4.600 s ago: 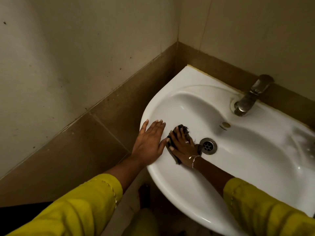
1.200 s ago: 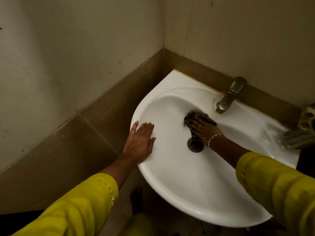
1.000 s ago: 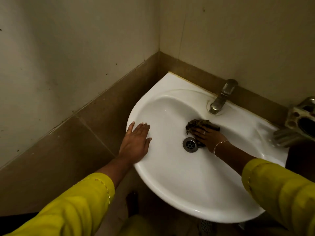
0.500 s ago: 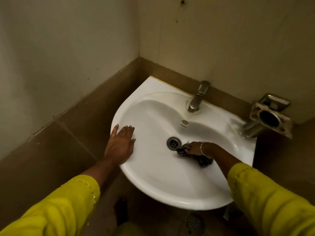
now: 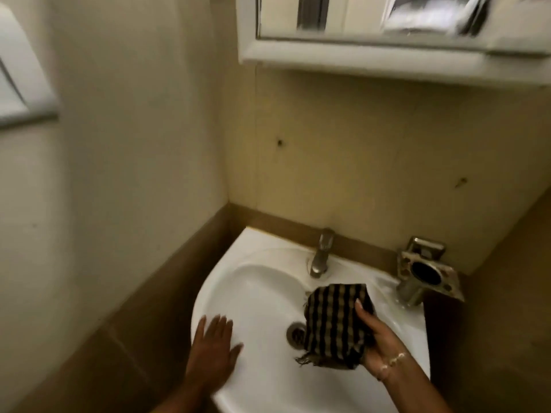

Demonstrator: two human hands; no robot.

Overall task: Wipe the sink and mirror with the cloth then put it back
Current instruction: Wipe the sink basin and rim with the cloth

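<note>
- Head camera view, looking down into a bathroom corner; the picture is slightly blurred.
- Far left, a white wall-mounted box (image 5: pixel 21 70) hangs on the cream wall, cut off by the edge of the picture.
- A band of brown tile (image 5: pixel 134 308) runs along the lower part of both walls, behind the basin.
- The left hand (image 5: pixel 213 350) lies flat on the sink's left rim, fingers straight and slightly spread, holding nothing.
- A white corner sink (image 5: pixel 256 293) fills the lower middle, its curved front towards the viewer.
- A round metal drain (image 5: pixel 295 335) sits at the bottom of the basin, its right edge hidden by the cloth.
- A steel tap (image 5: pixel 320 257) stands upright at the back of the sink, near the wall.
- The checked cloth (image 5: pixel 337 323), dark with tan stripes and a frayed lower edge, is spread over the basin just right of the drain; whether it touches the porcelain cannot be told.
- The right hand (image 5: pixel 378 338) holds the cloth from its right side, thumb laid across the top of the fabric and fingers hidden beneath it.
- A thin beaded bracelet (image 5: pixel 393 360) circles the right wrist.
- A white-framed mirror (image 5: pixel 357 16) hangs on the back wall above the sink, with only its lower part in view.
- A metal wall holder (image 5: pixel 426 275) with a round opening juts out beside the sink's right back corner.
</note>
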